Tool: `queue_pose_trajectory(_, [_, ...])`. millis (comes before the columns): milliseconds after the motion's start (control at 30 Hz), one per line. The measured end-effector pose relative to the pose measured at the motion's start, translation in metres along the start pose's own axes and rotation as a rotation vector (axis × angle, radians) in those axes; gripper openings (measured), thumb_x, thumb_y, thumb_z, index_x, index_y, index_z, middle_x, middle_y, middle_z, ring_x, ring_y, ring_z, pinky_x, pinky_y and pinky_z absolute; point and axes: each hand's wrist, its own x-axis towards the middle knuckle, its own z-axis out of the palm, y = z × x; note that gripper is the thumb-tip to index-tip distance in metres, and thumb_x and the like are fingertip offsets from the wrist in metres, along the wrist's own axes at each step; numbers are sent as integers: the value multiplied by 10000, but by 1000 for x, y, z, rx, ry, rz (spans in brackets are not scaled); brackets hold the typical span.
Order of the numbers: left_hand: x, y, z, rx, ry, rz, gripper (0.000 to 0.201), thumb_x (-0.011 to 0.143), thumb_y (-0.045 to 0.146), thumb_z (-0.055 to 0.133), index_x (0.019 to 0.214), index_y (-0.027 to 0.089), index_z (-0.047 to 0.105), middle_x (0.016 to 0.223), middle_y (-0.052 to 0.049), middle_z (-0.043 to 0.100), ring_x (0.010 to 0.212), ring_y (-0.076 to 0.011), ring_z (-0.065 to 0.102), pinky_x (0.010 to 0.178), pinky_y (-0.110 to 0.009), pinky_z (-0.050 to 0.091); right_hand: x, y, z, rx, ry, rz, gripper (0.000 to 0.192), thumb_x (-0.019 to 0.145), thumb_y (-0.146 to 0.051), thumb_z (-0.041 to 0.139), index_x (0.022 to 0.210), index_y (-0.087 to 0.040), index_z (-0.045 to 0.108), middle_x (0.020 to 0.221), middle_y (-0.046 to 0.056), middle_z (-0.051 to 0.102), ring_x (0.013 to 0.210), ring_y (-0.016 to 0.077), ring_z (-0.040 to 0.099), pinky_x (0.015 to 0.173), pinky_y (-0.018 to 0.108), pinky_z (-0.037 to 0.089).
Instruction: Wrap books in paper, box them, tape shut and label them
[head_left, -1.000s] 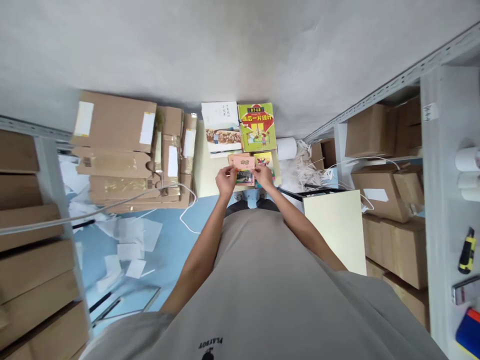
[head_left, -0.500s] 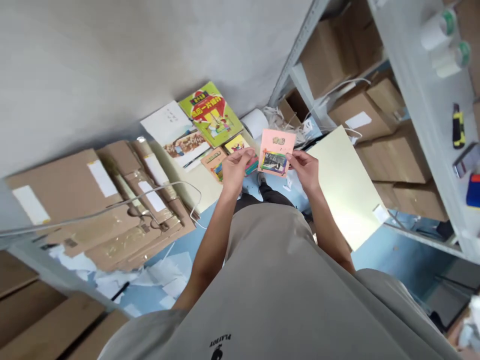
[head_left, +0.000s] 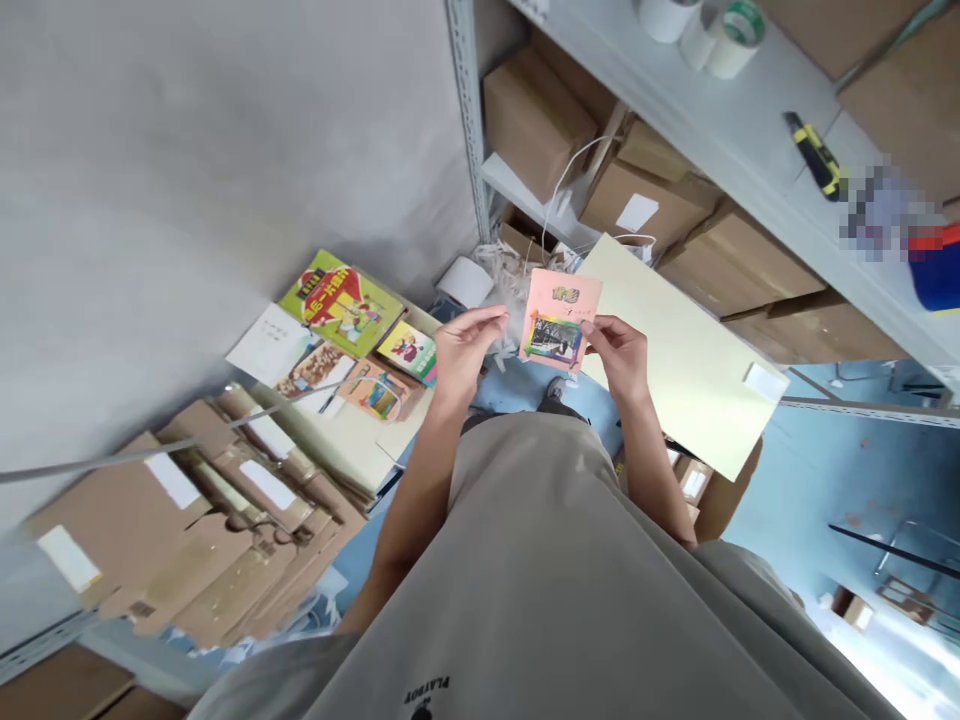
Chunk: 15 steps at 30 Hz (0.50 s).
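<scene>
My right hand (head_left: 621, 358) pinches the lower right edge of a small pink booklet (head_left: 561, 292), which has a dark picture in a rainbow-coloured frame. Left of the booklet, my left hand (head_left: 463, 350) is closed in a pinch, thumb against fingertips. Whether anything thin is between those fingers I cannot make out. Below and left lie several books on a cream surface: a green picture book (head_left: 341, 305), a white book with a brown picture (head_left: 270, 345), a small yellow-and-green book (head_left: 409, 350) and an orange booklet (head_left: 379, 388).
Flattened cardboard boxes (head_left: 150, 530) are stacked at left, with a cable (head_left: 187, 437) above them. A cream board (head_left: 675, 350) lies at right beside shelves of cartons (head_left: 742, 260). Tape rolls (head_left: 735, 40) and a yellow-black cutter (head_left: 817, 160) rest on the shelf. Wrapping scraps (head_left: 510, 280) lie behind the booklet.
My view has turned to the right, so the books and cartons appear shifted left. My right hand still holds the pink booklet; my left hand stays pinched beside it.
</scene>
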Motion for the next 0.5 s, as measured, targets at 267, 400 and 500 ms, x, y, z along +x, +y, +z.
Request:
queue_pose_trajectory(267, [15, -12, 126, -14, -84, -28, 345, 871, 467, 980, 1147, 273, 903, 990, -49, 842, 1031, -237, 815, 911, -375, 669, 44, -3, -113, 38, 1, 3, 537, 843, -789, 941, 1009, -283, 873, 941, 10, 845, 781, 178, 745, 715, 336, 703])
queue_pose_trajectory(400, [17, -23, 181, 6, -120, -31, 437, 799, 451, 1041, 1180, 289, 901, 984, -33, 835, 1004, -219, 800, 919, -367, 665, 59, -1, -163, 81, 4, 25, 500, 861, -763, 944, 1013, -292, 872, 965, 12, 848, 809, 183, 765, 731, 344, 713])
queue_pose_trajectory(500, [19, -29, 209, 25, -135, -17, 488, 745, 486, 1073, 1160, 282, 913, 918, -15, 813, 885, -185, 771, 861, -337, 656, 67, 1, -190, 94, 18, 43, 488, 875, -758, 934, 1019, -297, 866, 989, 16, 848, 848, 197, 782, 742, 357, 720])
